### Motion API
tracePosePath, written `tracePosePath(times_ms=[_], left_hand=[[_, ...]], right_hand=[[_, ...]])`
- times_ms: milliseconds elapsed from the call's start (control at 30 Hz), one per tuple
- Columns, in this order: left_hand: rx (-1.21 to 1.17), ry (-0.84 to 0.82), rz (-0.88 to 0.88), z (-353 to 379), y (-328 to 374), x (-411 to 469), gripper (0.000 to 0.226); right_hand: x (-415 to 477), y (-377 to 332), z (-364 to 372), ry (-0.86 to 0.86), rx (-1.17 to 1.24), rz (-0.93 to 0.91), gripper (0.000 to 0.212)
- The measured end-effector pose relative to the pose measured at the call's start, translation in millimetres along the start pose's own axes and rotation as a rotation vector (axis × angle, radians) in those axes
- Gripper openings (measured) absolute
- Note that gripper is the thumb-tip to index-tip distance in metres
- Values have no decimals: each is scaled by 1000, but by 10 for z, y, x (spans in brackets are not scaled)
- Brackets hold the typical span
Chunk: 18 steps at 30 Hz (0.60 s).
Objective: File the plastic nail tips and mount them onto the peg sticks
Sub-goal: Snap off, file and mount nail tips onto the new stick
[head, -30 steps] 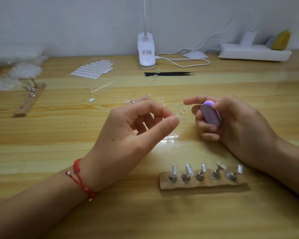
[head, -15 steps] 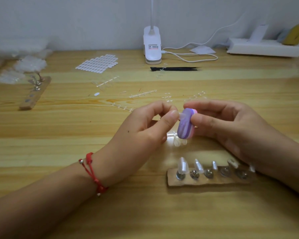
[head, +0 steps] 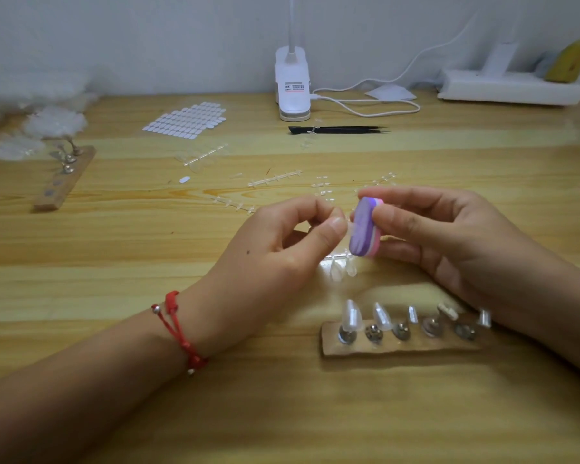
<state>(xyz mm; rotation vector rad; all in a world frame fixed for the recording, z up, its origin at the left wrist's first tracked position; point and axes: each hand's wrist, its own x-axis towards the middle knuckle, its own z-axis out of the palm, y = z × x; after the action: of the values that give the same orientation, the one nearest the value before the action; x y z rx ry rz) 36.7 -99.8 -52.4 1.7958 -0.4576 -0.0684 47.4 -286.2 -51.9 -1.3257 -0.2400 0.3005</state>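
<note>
While the left hand (head: 275, 249) pinches the clear nail tip (head: 350, 229) in a narrow grip, it pokes rightward, pretty much touching the purple file block (head: 364, 231) the right hand (head: 449, 242) holds near-upright above the table (head: 114, 296).

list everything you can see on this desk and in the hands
table: one, light wood, under everything
buffer block: one, purple and pink, in the right hand
nail tip: one, clear, between left fingertips, against the block
peg strip: one, brown, five metal pegs, front right
mounted tips: two, clear, on its leftmost pegs
second peg strip: one, brown, far left
sprue pieces: several, clear, scattered mid-table
tab sheet: one, white, back left of centre
tweezers: one, black, back centre
clip lamp: one, white, by the wall
power strip: one, white, back right
bracelet: one, red, left wrist
left hand: pinches the nail tip
right hand: holds the block
</note>
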Motion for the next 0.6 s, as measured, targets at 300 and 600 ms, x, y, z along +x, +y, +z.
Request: tracePosePath(times_ms=[300,600], left_hand=[[99,30,63,1,-2,11,18],[111,9,35,4,-29,28,20]], right_hand=[[3,-10,-11,-43,-52,32,29],[19,-1,-14,-71,-83,38,28]])
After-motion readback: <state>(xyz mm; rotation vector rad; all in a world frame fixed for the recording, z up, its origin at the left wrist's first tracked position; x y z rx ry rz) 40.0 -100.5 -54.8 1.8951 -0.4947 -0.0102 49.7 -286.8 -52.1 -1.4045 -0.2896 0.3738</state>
